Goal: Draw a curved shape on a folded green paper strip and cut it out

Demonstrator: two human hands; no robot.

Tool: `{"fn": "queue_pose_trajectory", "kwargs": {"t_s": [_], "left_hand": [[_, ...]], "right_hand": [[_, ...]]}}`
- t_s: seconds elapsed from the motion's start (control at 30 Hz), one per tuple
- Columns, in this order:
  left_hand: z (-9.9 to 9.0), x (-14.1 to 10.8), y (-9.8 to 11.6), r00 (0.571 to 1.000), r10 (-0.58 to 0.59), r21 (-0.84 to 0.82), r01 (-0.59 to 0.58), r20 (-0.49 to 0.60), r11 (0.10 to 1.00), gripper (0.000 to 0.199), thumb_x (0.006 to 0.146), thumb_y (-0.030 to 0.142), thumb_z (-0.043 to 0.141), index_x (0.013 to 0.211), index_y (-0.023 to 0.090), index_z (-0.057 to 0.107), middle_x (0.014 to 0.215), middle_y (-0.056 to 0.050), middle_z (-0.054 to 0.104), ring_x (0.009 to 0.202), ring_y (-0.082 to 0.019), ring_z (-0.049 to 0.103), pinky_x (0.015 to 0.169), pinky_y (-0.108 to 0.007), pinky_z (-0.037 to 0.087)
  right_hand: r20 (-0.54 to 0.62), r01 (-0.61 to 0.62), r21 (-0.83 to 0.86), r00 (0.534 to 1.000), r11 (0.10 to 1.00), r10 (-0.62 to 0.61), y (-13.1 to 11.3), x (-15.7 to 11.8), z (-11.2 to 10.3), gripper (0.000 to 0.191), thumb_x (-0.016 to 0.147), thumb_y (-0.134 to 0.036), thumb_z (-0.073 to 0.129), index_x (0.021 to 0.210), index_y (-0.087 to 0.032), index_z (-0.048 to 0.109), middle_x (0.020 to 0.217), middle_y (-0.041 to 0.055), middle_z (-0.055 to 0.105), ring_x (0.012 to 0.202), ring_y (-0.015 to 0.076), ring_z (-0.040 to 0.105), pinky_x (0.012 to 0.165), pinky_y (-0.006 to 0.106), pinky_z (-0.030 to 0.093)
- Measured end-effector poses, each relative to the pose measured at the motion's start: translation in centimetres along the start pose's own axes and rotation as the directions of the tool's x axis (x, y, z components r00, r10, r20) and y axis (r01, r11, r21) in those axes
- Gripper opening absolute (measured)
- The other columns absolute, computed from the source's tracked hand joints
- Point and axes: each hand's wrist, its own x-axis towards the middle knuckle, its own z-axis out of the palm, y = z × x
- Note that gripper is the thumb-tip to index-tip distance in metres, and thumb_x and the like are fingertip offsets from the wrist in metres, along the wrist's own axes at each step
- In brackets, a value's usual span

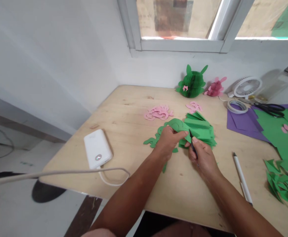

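Observation:
Between the thumb and fingers of my left hand (170,141) is a piece of green paper (179,124) with curved lines on it. My right hand (204,158) is closed around a slim black pointed tool (193,148); its exact kind I cannot make out. The tool's tip meets the right edge of the paper. Under and left of my left hand lie green paper cut-outs (152,141). Just behind my right hand sits a stack of folded green paper strips (200,128). Pink paper cut-outs (160,112) lie beyond my hands.
A white power bank (98,148) with a cable is at left. A white pen (242,177) and green scraps (285,187) lie right. Further back are black scissors (271,108), purple paper (244,123), a small fan (247,87), and green (193,84) and pink (215,88) paper figures.

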Motion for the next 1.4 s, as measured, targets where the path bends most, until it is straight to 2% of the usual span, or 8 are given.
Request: {"fn": "queue_pose_trajectory", "kwargs": {"t_s": [0.37,0.6,1.03,1.4], "left_hand": [[-1.0,0.4,-0.2,0.996,-0.053,0.035,0.05,0.065,0.998,0.019,0.06,0.028,0.073,0.058,0.016,0.059,0.06,0.002,0.056,0.056,-0.01,0.051,0.061,-0.026,0.043],[-1.3,0.5,0.1,0.996,-0.063,0.082,0.058,0.056,0.995,0.018,0.058,0.028,0.072,0.063,0.016,0.06,0.065,0.001,0.059,0.063,-0.011,0.054,0.065,-0.026,0.044],[-1.9,0.5,0.3,0.99,-0.117,0.117,0.106,0.083,0.987,0.018,0.06,0.029,0.069,0.066,0.015,0.06,0.066,0.001,0.058,0.066,-0.012,0.054,0.065,-0.026,0.043],[-1.9,0.6,0.4,0.987,-0.11,0.119,0.095,0.12,0.988,0.016,0.061,0.028,0.068,0.063,0.016,0.058,0.063,0.001,0.058,0.061,-0.011,0.054,0.063,-0.026,0.042]], "right_hand": [[0.035,0.007,-0.037,0.999,0.999,-0.005,-0.1,-0.1,-0.1,0.05,0.077,-0.064,0.061,0.069,-0.015,0.06,0.038,-0.0081,0.037,0.035,0.0035,0.025,0.037,0.02,0.016],[0.071,-0.016,-0.043,0.997,0.999,0.019,-0.2,0.0,-0.2,0.05,0.078,-0.064,0.061,0.068,-0.015,0.06,0.038,-0.0079,0.037,0.034,0.0035,0.023,0.036,0.02,0.014],[0.154,-0.088,0.084,0.985,0.993,0.074,-0.3,-0.1,-0.2,0.046,0.077,-0.06,0.064,0.071,-0.014,0.061,0.04,-0.0084,0.037,0.035,0.0025,0.023,0.037,0.019,0.015],[0.147,-0.093,0.08,0.986,0.992,0.081,-0.5,-0.2,-0.1,0.048,0.076,-0.061,0.065,0.07,-0.014,0.06,0.04,-0.0084,0.036,0.034,0.0023,0.023,0.036,0.018,0.016]]}}
